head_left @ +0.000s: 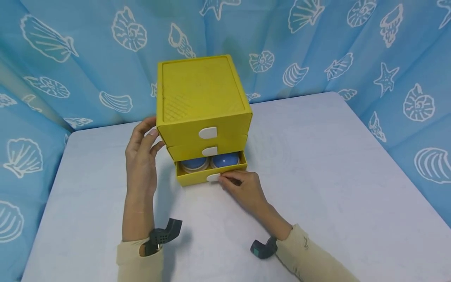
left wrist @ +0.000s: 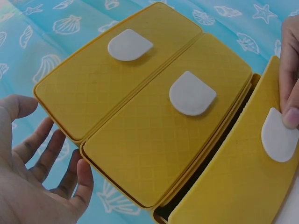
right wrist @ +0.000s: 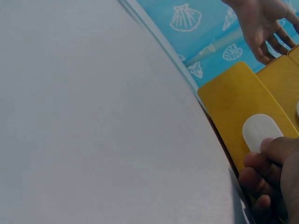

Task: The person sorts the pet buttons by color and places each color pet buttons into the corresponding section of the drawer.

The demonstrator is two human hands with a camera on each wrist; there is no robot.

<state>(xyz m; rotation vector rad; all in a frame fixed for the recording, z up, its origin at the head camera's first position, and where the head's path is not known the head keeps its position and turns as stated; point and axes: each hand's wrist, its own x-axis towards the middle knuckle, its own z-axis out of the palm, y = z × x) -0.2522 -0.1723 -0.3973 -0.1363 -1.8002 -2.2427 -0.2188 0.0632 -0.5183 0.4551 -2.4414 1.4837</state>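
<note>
A yellow chest of drawers [head_left: 202, 90] with three stacked drawers stands on the table. Its bottom drawer [head_left: 193, 180] is pulled partway out, while the upper two are closed. Inside it sit two round objects with blue tops and pale rims, the right one [head_left: 225, 159] beside the left one [head_left: 193, 163]. My right hand [head_left: 248, 192] pinches the bottom drawer's white handle [right wrist: 261, 132] between thumb and fingers. Along the chest's left side, my left hand [head_left: 141, 162] rests with spread, slightly bent fingers [left wrist: 44, 156], its fingertips at the edge.
A white-covered table [head_left: 317, 176] lies under the chest. Blue curtains [head_left: 95, 58] with white shell prints hang close behind it and along both sides. Each wrist wears a dark camera mount, such as the left one [head_left: 163, 235].
</note>
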